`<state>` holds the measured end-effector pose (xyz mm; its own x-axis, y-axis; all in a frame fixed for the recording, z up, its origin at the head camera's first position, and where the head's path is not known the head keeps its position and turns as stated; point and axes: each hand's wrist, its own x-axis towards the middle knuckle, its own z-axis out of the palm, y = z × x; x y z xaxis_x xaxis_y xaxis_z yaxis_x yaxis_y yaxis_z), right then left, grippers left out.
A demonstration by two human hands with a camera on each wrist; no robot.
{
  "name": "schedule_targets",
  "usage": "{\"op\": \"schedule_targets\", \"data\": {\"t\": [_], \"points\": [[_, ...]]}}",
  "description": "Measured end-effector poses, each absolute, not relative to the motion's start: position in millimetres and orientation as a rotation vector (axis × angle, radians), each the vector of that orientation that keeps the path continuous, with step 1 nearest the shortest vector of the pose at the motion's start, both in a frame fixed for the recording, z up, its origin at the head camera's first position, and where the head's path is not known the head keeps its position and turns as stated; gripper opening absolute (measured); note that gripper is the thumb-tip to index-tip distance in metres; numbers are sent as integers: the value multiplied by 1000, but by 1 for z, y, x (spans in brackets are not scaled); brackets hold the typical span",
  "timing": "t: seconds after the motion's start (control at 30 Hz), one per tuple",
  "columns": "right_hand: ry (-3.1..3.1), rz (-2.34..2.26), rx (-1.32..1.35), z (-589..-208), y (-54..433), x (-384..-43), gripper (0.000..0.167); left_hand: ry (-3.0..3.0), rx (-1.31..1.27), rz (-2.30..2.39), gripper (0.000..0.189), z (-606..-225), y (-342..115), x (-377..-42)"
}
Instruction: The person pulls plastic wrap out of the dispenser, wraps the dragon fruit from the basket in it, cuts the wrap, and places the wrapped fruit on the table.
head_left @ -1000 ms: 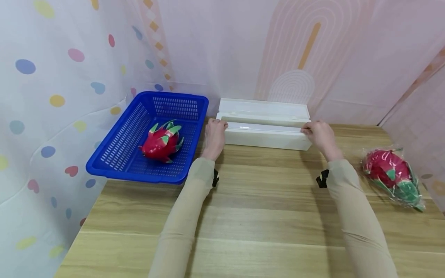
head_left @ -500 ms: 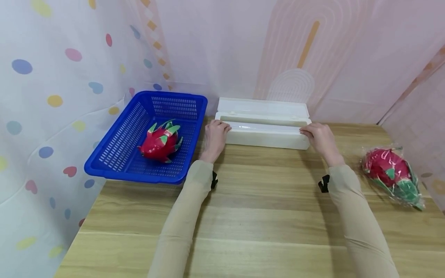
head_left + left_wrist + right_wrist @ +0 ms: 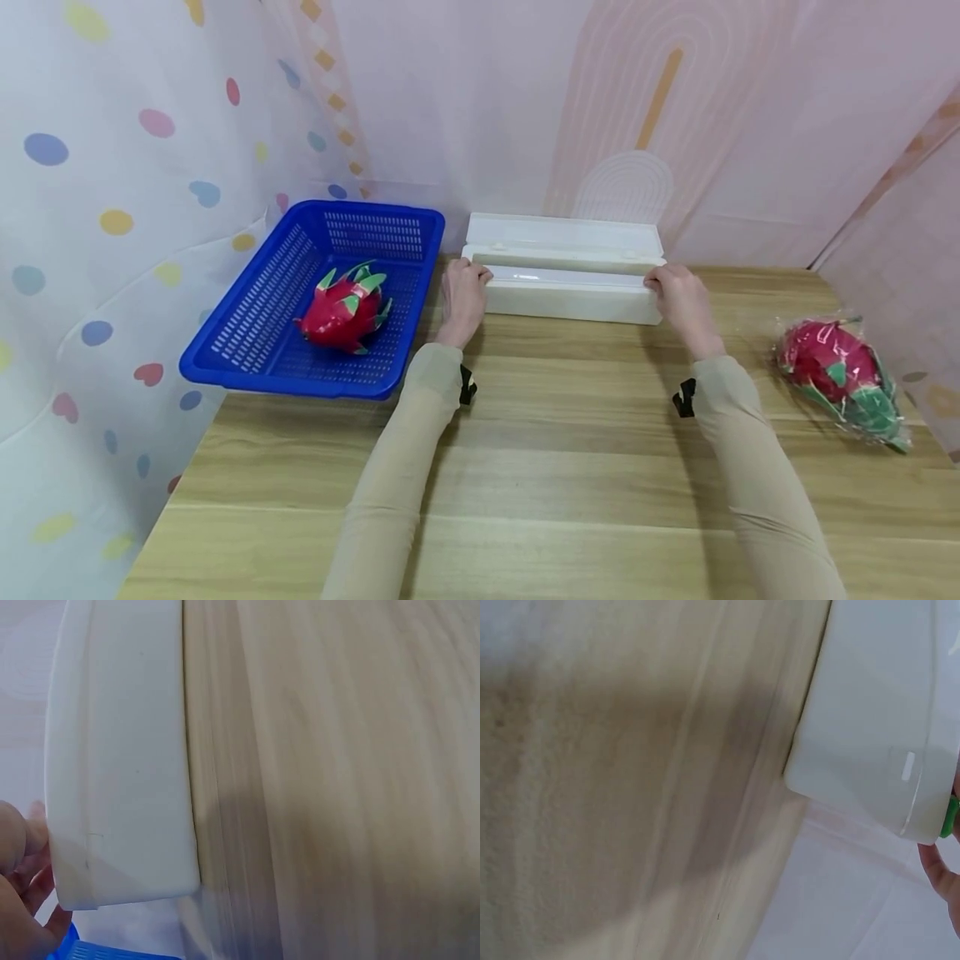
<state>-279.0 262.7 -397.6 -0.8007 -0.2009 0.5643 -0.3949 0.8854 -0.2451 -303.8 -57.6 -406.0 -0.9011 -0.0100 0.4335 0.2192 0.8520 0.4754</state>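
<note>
A long white plastic wrap dispenser [image 3: 573, 302] lies near the back of the table, its lid [image 3: 562, 232] tipped back toward the wall. Along its open top runs a glossy pale strip [image 3: 558, 275]. My left hand [image 3: 461, 300] grips the left end, with fingertips over the front rim; in the left wrist view fingers [image 3: 37, 889] wrap the corner. At the opposite end, my right hand [image 3: 684, 304] pinches the front rim. A small green piece [image 3: 950, 817] shows beside the right fingers in the right wrist view. The fingers partly hide both ends.
Left of the dispenser stands a blue basket [image 3: 217, 367] with a dragon fruit [image 3: 341, 317] inside. Another dragon fruit [image 3: 836, 367], wrapped in clear film, lies on the right of the wooden table [image 3: 562, 483]. Patterned curtains [image 3: 465, 100] hang close behind the dispenser.
Both hands stay at the dispenser's ends, and their fingertips shift only slightly along its rim. My right forearm has moved a little to the left. The lid stays tipped back.
</note>
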Motion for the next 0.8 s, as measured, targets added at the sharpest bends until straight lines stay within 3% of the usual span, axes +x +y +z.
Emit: {"op": "schedule_targets", "data": {"t": [0.5,0.7,0.8], "points": [[-2449,469,323,-402,255,-281,15,-2470,-241,-578,25,-426,-58,-309],[-2360,556,511,-403,261,-279,10,-2486,-291,-838,26,-427,-64,-303],[-2356,609,594,-403,266,-278,10,-2450,-397,-706,26,-426,-66,-301]]}}
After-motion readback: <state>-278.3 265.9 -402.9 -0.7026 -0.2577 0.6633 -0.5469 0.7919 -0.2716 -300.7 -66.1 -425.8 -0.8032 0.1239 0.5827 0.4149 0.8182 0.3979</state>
